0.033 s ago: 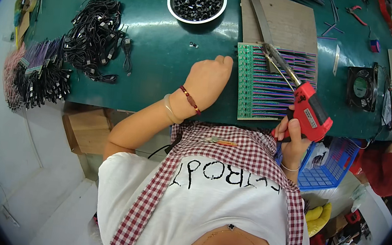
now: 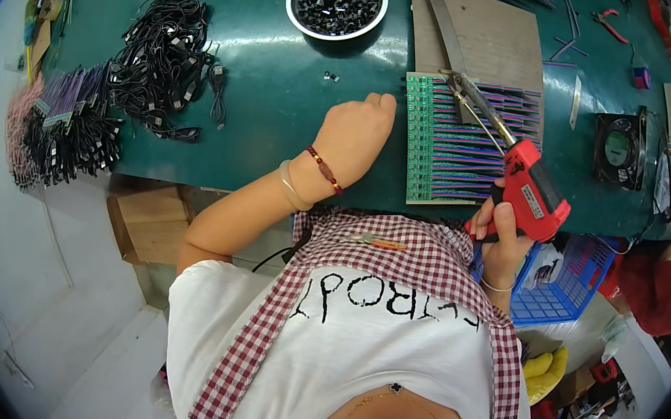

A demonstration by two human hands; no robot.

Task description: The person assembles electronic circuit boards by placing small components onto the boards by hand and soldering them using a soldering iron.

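Observation:
My left hand (image 2: 355,135) is closed above the green table, just left of a column of small green circuit boards (image 2: 419,140). Its fingertips are turned away, so whatever it may hold is hidden. A red soldering gun (image 2: 532,190) with a black grip is held in my right hand (image 2: 500,237). The gun's metal tip points up and left over the blue, purple and black wires (image 2: 473,163) running from the boards. Boards and wires lie on a brown cardboard sheet (image 2: 496,37). A few tiny black-and-silver connectors (image 2: 331,77) rest beyond my left hand.
A metal bowl (image 2: 335,37) full of small black parts stands at the back. Black cables (image 2: 166,58) are heaped on the left. A flat metal bar (image 2: 440,19) crosses the cardboard. Right are a black fan (image 2: 619,151), red pliers (image 2: 611,27) and a blue basket (image 2: 552,305). A person's red sleeve (image 2: 653,287) shows far right.
My left hand has shifted very slightly left, away from the circuit boards. The soldering gun has barely moved.

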